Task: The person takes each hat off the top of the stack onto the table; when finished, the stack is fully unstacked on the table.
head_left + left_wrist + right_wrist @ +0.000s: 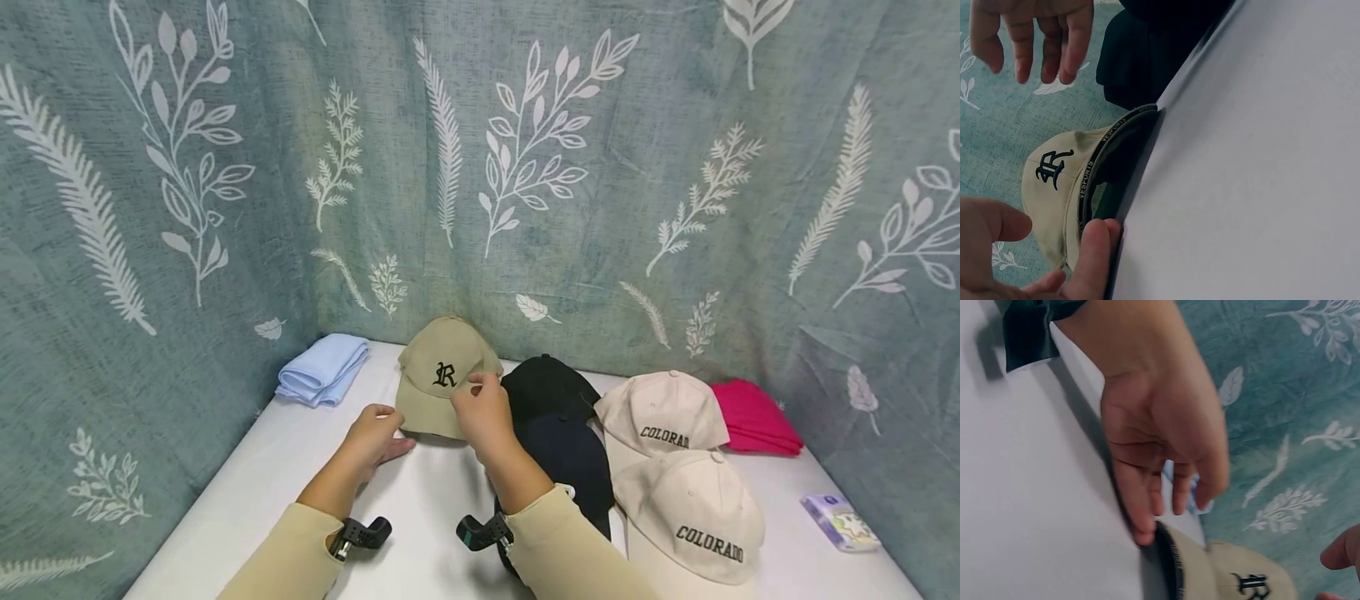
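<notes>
A khaki cap (448, 346) with a dark "R" emblem stands at the back of the white table, its brim facing me. At the brim's left corner is my left hand (372, 440), thumb and fingers apart; a fingertip lies at the brim edge, and whether it presses there I cannot tell. My right hand (486, 414) hovers over the brim's right part. Its fingers (1022, 47) hang loosely in the left wrist view, holding nothing. The brim's dark underside (1119, 165) shows in that view. Right of the khaki cap sit a black cap (551, 387) and a navy cap (570, 458).
Two cream "COLORADO" caps, a rear one (663, 408) and a front one (708, 508), overlap at the right. Beyond them lie a folded pink cloth (753, 417) and a small packet (840, 522). Folded blue cloth (322, 369) lies back left. A leaf-patterned curtain (465, 167) encloses the table.
</notes>
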{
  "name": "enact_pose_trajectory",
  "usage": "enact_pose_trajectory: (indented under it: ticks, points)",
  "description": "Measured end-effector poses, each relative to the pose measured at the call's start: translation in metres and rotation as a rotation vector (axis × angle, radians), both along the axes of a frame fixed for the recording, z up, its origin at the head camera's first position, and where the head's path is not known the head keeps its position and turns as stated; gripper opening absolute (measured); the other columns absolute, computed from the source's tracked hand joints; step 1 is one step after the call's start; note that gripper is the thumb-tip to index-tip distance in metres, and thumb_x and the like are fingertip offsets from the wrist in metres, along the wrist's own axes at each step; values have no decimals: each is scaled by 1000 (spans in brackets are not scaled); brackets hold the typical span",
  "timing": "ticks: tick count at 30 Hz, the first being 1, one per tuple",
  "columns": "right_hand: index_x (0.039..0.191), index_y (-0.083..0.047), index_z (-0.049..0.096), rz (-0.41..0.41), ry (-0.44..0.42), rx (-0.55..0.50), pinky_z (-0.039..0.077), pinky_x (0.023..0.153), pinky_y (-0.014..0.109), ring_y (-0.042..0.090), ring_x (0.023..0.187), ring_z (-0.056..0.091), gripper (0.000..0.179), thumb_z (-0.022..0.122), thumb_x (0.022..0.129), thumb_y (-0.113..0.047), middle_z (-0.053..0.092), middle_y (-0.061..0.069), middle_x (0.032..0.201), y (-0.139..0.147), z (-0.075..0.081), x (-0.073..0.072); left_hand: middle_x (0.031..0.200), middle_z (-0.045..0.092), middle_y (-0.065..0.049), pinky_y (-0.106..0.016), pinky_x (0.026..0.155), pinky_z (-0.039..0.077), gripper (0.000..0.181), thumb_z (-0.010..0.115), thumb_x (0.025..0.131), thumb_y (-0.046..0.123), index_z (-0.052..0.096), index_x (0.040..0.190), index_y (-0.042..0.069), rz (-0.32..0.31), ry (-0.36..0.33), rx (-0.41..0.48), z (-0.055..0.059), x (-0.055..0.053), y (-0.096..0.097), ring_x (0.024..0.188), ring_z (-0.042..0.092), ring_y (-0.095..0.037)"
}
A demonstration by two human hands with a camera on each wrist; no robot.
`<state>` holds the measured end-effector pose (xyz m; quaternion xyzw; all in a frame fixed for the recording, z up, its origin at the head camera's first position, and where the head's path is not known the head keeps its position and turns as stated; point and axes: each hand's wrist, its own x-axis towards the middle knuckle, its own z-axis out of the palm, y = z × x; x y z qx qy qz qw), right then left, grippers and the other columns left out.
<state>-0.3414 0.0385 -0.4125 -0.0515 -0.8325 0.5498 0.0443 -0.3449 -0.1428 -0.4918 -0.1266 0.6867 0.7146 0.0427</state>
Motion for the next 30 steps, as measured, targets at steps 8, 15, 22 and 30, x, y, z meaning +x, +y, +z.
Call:
enact_pose_trajectory:
  ticks: [8,15,22,30]
  points:
    - [138,-7,55,-178,-35,-102,47,99,52,40,118,51,51,69,91,-20,43,25,140,-15,-20,-19,128,54,-27,-29,76,64,50,52,101,12,40,147,-4,41,15,-8,-6,-5,3,76,72,-18]
    - [138,-6,53,-338,32,-203,39,108,57,47,132,39,59,74,85,-22,39,26,141,-18,-36,-34,128,54,-27,-26,75,64,50,53,101,10,40,147,-6,34,25,45,-7,-9,2,78,71,-17]
    - [142,-6,51,-363,60,-205,40,110,57,47,135,40,63,77,87,-24,37,24,148,-20,-66,-41,133,52,-27,-25,75,63,50,55,101,9,40,146,-7,44,34,46,-10,-9,2,77,68,-15]
    - [155,-5,38,-258,39,-206,36,116,62,43,143,40,76,74,91,-26,31,23,160,-21,-80,-39,131,48,-24,-25,80,63,51,57,102,8,40,148,-6,27,48,44,-7,-10,1,83,66,-16]
